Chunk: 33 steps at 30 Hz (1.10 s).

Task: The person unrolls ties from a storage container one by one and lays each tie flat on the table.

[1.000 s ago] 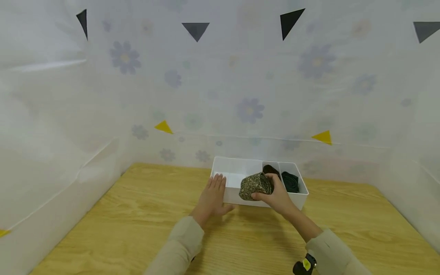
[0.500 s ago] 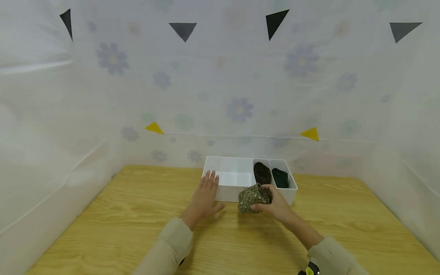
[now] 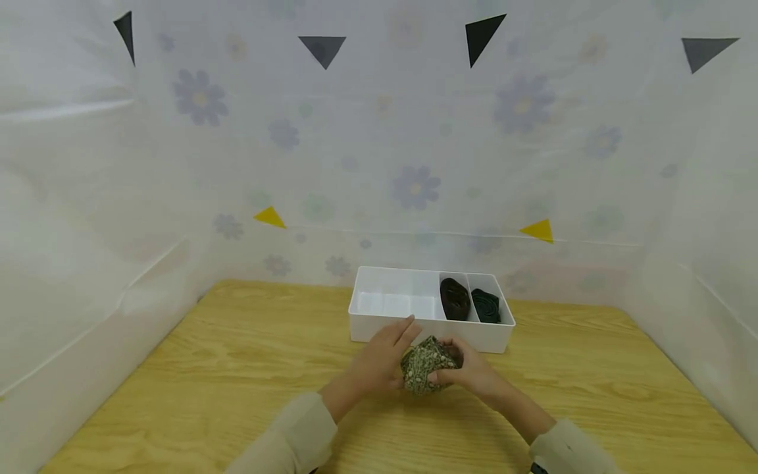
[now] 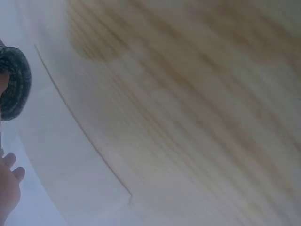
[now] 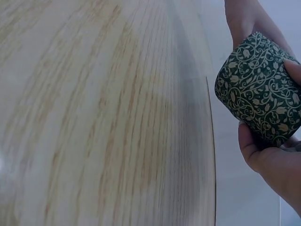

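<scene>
A rolled-up necktie (image 3: pixel 428 366), green with a pale floral pattern, is held above the table in front of the white box (image 3: pixel 408 329). My right hand (image 3: pixel 474 374) grips its right side, with the thumb across the near face. My left hand (image 3: pixel 379 359) has its fingers extended along the left side of the roll; whether the palm presses on it cannot be told. In the left wrist view, the coiled end of the necktie (image 4: pixel 21 84) shows at the left edge. The right wrist view shows the patterned face of the necktie (image 5: pixel 261 89) between both hands.
Inside the divided box, a dark brown roll (image 3: pixel 454 299) and a dark green roll (image 3: pixel 485 306) occupy the two right compartments. The wooden table (image 3: pixel 207 382) runs back to a flower-printed curtain (image 3: pixel 331 164) with black and yellow triangles.
My right hand has drawn the rolled necktie from over the box's front edge toward me and down. My left hand has left the box's front wall and come in beside the roll.
</scene>
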Each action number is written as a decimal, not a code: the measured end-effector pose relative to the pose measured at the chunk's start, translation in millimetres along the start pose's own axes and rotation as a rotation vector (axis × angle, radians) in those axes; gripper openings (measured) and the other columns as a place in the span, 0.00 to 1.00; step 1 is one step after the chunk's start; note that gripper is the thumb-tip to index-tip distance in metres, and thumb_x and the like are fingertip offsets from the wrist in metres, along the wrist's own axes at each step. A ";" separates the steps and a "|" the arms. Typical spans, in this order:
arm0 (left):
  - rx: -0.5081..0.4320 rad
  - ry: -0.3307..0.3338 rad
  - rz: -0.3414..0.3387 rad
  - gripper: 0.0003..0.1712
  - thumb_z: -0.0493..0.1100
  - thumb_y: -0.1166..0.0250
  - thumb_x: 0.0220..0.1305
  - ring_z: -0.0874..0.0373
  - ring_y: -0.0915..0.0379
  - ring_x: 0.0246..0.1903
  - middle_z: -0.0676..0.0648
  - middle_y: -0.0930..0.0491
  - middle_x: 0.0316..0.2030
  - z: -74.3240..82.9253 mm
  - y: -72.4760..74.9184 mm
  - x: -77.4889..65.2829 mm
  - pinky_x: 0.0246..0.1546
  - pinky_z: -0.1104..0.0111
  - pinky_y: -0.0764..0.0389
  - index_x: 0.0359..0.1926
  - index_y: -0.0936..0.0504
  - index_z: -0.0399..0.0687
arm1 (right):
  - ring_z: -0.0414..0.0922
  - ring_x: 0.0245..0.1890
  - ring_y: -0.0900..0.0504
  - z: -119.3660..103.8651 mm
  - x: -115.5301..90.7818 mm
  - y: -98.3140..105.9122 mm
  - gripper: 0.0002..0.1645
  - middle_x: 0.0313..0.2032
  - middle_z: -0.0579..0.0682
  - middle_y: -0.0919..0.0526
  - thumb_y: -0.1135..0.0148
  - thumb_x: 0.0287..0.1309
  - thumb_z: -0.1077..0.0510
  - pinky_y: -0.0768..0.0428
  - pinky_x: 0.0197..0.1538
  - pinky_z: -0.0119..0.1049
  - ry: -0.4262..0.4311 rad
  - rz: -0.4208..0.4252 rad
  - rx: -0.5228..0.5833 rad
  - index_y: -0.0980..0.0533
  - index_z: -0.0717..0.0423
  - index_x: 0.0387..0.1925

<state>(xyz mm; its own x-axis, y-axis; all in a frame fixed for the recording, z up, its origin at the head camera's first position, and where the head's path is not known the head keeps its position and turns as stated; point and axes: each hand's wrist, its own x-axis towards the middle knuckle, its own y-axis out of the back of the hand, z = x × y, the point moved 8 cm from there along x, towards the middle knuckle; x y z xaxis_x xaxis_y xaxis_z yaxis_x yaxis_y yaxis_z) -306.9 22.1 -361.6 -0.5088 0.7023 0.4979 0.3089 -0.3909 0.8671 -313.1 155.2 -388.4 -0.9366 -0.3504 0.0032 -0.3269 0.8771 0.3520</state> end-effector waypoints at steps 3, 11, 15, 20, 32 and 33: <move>-0.017 -0.012 -0.054 0.52 0.54 0.25 0.42 0.47 0.38 0.63 0.39 0.39 0.66 8.2 -1.0 1.9 0.64 0.58 0.34 0.67 0.40 0.48 | 0.50 0.53 0.29 0.1 -1.5 -6.6 0.41 0.56 0.66 0.32 0.33 0.49 0.55 0.24 0.51 0.38 0.001 -0.087 0.033 0.41 0.67 0.60; -0.078 0.023 -0.134 0.43 0.56 0.26 0.42 0.52 0.36 0.62 0.45 0.33 0.63 13.5 -6.0 1.9 0.65 0.62 0.35 0.60 0.30 0.48 | 0.49 0.53 0.27 9.8 -2.8 -12.4 0.40 0.57 0.65 0.32 0.37 0.55 0.54 0.23 0.51 0.39 -0.032 -0.145 0.091 0.43 0.64 0.64; -0.171 0.044 -0.091 0.36 0.53 0.25 0.41 0.58 0.28 0.51 0.50 0.23 0.49 12.5 -6.4 1.9 0.59 0.69 0.30 0.51 0.26 0.45 | 0.49 0.53 0.28 13.4 -4.2 -12.3 0.39 0.57 0.65 0.32 0.39 0.57 0.50 0.23 0.52 0.40 -0.087 -0.058 0.058 0.41 0.65 0.63; -0.237 0.137 -0.090 0.32 0.50 0.26 0.44 0.59 0.26 0.46 0.51 0.21 0.44 8.3 -9.0 -0.1 0.53 0.70 0.26 0.51 0.25 0.44 | 0.43 0.40 0.21 19.5 -7.8 -18.0 0.38 0.48 0.65 0.24 0.43 0.61 0.49 0.19 0.45 0.40 -0.179 0.037 0.098 0.41 0.76 0.60; -0.229 0.314 -0.182 0.42 0.50 0.26 0.45 0.54 0.27 0.52 0.48 0.24 0.53 2.8 -18.4 0.1 0.55 0.64 0.26 0.61 0.32 0.45 | 0.45 0.38 0.20 26.4 -10.7 -14.6 0.26 0.43 0.64 0.21 0.63 0.69 0.55 0.19 0.42 0.41 -0.295 0.257 0.136 0.33 0.76 0.51; -0.226 0.314 -0.188 0.43 0.50 0.26 0.45 0.54 0.27 0.52 0.48 0.24 0.53 3.0 -18.5 0.3 0.55 0.64 0.26 0.61 0.33 0.46 | 0.47 0.41 0.20 27.3 -10.9 -14.4 0.27 0.45 0.65 0.22 0.65 0.70 0.54 0.19 0.44 0.42 -0.304 0.252 0.149 0.33 0.76 0.52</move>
<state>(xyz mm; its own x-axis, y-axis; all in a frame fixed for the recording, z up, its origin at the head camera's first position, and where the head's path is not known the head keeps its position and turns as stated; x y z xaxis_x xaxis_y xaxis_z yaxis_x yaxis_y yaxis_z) -310.4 31.3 -377.6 -0.7700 0.5722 0.2822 0.0214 -0.4189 0.9078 -301.6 155.3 -419.1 -0.9770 -0.0252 -0.2117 -0.0762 0.9687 0.2363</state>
